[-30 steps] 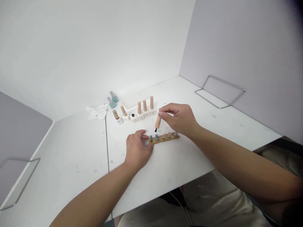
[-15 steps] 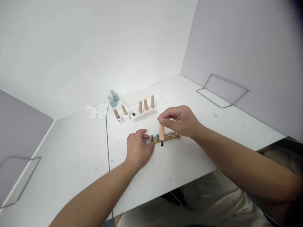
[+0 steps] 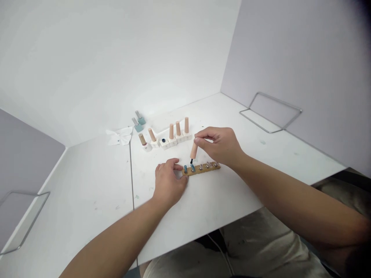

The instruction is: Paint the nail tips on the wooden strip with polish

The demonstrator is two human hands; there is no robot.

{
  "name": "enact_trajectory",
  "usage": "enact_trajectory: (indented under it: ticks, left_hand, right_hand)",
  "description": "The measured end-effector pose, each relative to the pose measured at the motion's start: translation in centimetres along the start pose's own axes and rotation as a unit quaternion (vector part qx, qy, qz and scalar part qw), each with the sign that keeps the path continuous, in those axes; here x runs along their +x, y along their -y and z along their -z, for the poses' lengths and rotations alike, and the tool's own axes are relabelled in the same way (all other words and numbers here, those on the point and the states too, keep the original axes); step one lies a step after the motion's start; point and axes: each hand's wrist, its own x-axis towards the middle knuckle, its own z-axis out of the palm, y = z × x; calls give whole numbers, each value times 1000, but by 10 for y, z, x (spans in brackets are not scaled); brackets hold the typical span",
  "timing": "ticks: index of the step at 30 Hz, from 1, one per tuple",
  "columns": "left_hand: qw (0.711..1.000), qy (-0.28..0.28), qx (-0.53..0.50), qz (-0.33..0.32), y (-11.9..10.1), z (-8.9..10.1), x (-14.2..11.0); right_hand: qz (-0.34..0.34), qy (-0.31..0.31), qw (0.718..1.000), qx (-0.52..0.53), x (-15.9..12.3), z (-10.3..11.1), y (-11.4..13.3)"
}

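A tan strip point(image 3: 206, 168) with a row of small nail tips lies on the white table point(image 3: 203, 208); the two leftmost tips are blue, the others silvery. My left hand point(image 3: 168, 181) rests at the strip's left end, fingers curled against it. My right hand point(image 3: 218, 146) pinches a peach-coloured polish brush cap point(image 3: 193, 150), tilted, its dark brush tip just over the second blue tip point(image 3: 192, 168).
Behind the strip stands a row of white square polish bottles point(image 3: 174, 141) with peach caps, one of them uncapped point(image 3: 164, 143). Two teal bottles point(image 3: 138, 122) and a crumpled tissue point(image 3: 119, 136) lie further back. Wire frames point(image 3: 269, 114) sit at the right and left walls.
Half a second ago the brush cap stood upright in front of the strip's middle; it has now moved back left and tilted over the second blue tip. My left hand stayed put.
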Motion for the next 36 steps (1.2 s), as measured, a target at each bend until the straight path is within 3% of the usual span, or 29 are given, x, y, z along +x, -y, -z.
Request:
enact_trajectory:
  ticks: [5, 12, 19, 23, 31, 36]
  left_hand:
    - [1000, 2, -1, 1, 0, 0, -1]
    - [1000, 0, 2, 3, -2, 0, -1]
    - [1000, 0, 3, 4, -1, 0, 0]
    - [1000, -1, 2, 3, 0, -1, 0]
    - [1000, 2, 0, 3, 0, 0, -1]
    - [1000, 2, -3, 6, 1, -1, -1]
  right_hand:
    - [28, 58, 998, 26, -1, 4, 2]
    - [32, 88, 994, 58, -1, 6, 4]
    - [-5, 30, 999, -14, 0, 1, 3]
    - [-15, 0, 1000, -3, 0, 1, 3]
    - [15, 101, 994, 50, -1, 6, 3]
    - [9, 102, 994, 49, 0, 5, 4]
